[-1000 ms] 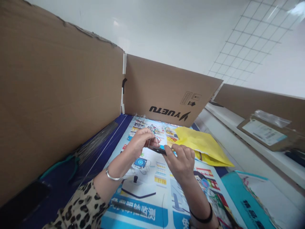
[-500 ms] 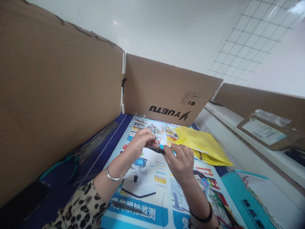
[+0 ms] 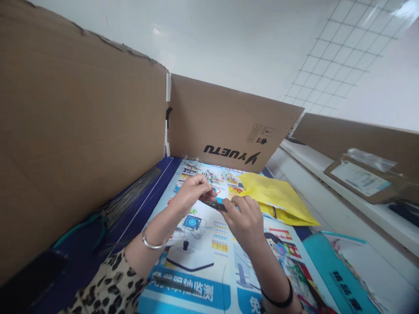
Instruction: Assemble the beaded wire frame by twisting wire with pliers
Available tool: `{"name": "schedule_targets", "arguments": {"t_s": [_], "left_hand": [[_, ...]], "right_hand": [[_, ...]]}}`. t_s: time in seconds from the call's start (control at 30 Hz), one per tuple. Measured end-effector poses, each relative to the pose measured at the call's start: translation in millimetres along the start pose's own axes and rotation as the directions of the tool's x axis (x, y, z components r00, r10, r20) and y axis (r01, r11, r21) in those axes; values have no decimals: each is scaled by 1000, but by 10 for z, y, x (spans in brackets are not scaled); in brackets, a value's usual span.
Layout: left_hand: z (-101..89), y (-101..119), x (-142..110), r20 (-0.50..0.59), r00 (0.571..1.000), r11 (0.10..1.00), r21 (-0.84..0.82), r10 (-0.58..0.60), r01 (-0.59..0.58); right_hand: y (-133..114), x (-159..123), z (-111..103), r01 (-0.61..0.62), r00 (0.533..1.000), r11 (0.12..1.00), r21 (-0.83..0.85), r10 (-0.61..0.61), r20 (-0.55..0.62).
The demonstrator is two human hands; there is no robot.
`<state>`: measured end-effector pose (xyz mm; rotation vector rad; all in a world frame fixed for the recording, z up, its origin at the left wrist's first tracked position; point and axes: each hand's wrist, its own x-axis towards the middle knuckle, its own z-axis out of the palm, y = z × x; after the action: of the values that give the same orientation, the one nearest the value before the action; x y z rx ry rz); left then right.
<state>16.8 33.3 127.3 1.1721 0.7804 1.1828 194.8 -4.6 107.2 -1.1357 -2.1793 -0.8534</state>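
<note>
My right hand is closed around dark pliers, whose narrow jaws point left toward my other hand. My left hand is pinched on a thin metal wire right at the jaw tips. Only a short piece of the wire shows between the fingers and the pliers; how the jaws meet it is too small to make out. Both hands are held close together above a printed mat. The handles of the pliers are hidden in my right palm.
A bundle of thin straight wires lies at the left beside a teal-handled tool. Cardboard panels stand at the back and left. To the right are a yellow envelope, a teal packet and a shelf holding a labelled parcel.
The bent wire that stood up between my hands is now less visible. My left fingers have closed in nearer the jaws, and the pliers have shifted slightly left.
</note>
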Motion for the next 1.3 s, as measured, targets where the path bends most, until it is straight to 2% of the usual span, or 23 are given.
{"name": "schedule_targets", "arguments": {"t_s": [0.5,0.8,1.0,1.13,1.3], "left_hand": [[-2,86,-33,88,994,987,144,59,-72],[-17,70,-34,153,986,961,254,72,-110],[-140,25,78,2,991,926,357,133,-125],[-203,-7,125,47,986,908,384,161,-166],[-202,-71,148,116,983,882,435,145,-181]], "right_hand": [[-45,-40,-41,-124,977,983,137,97,188],[-70,-11,-119,-236,911,964,119,177,371],[31,-7,-130,-218,940,966,136,171,294],[118,-31,-56,-300,937,944,134,265,230],[135,-44,52,-318,934,940,124,289,208]]}}
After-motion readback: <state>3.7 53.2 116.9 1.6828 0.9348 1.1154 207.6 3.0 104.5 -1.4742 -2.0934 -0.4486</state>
